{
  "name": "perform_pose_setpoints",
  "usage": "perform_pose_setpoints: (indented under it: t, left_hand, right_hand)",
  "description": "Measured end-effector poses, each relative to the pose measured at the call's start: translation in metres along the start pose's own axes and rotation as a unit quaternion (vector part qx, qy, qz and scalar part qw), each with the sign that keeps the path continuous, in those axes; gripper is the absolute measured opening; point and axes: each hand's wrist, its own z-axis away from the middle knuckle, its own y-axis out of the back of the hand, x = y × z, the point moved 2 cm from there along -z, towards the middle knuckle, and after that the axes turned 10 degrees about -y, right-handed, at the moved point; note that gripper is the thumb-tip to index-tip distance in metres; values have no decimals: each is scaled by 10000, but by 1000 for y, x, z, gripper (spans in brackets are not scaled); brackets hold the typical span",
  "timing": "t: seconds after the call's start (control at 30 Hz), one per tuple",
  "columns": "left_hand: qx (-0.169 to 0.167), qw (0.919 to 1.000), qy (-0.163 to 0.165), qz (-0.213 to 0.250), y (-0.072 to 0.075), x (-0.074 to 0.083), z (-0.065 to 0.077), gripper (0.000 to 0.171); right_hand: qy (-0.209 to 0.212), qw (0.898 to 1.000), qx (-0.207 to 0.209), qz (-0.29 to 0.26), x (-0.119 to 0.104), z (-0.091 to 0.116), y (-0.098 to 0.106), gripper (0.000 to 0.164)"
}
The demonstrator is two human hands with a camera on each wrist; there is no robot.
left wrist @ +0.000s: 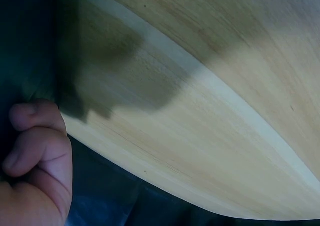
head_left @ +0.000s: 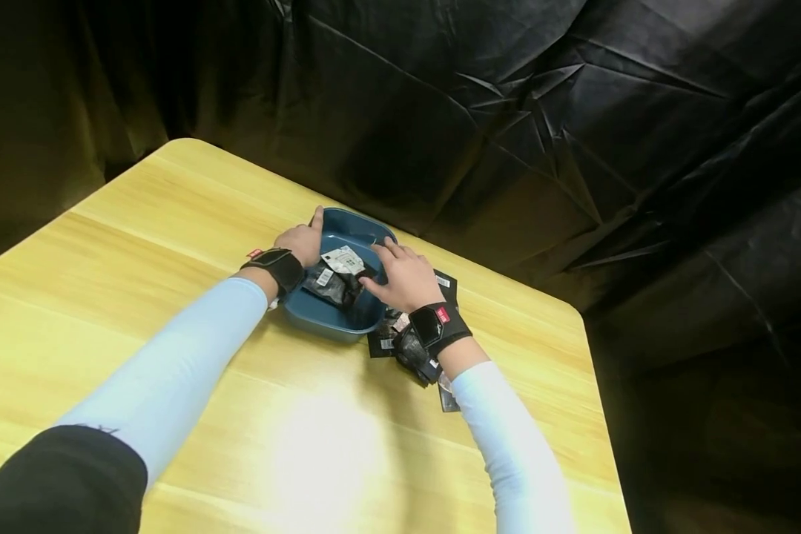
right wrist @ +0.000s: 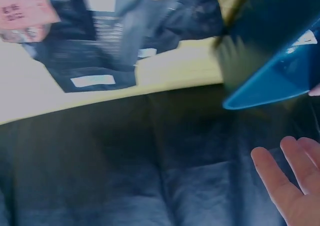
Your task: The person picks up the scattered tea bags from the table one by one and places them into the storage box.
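Observation:
A blue plastic basin (head_left: 320,324) stands near the table's far edge. At its left side my left hand (head_left: 300,243) holds the rim; in the left wrist view the fingers of that hand (left wrist: 45,158) are curled against a dark surface. Inside the basin lie a black packet (head_left: 334,285) with a white label and a whitish packet (head_left: 344,259). My right hand (head_left: 407,278) is over the basin's right side, fingers spread. The right wrist view has its fingers extended below the basin corner (right wrist: 265,84), with nothing visible in them.
Several black packets (head_left: 417,356) with pale labels lie piled on the wooden table (head_left: 193,215), right of the basin and partly under my right wrist. A black sheet (head_left: 440,111) hangs behind the table.

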Motion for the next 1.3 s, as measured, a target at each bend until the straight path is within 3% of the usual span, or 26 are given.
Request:
perform_pose_setpoints:
  t: [0.27, 0.53, 0.7, 0.87, 1.03, 1.2, 1.3]
  left_hand:
    - [46, 10000, -54, -14, -1, -2, -4, 78]
    - [38, 9999, -77, -60, 0, -1, -7, 79]
    - [-59, 9999, -100, -61, 0, 0, -7, 81]
    - [-106, 9999, -78, -76, 5, -2, -5, 83]
    - [-88, 9999, -11, -68, 11, -8, -3, 85]
    - [-61, 9999, -6, -93, 11, -14, -1, 85]
    - [-89, 9999, 18, -130, 11, -16, 1, 84]
  right_hand:
    - [-453, 9980, -112, -416, 41, 38, -15, 59]
    - [-1075, 9923, -220, -583, 100, 96, -46, 55]
    - [-1627, 9830, -387, -756, 123, 133, -62, 53]
    - [-1812, 9789, -459, -824, 123, 154, -73, 41]
    - [-1972, 9772, -647, -447, 107, 154, -72, 65]
    - [-1930, 9742, -1166, -137, 95, 148, -64, 47]
    - [-1773, 9763, -1236, -124, 91, 148, -63, 41]
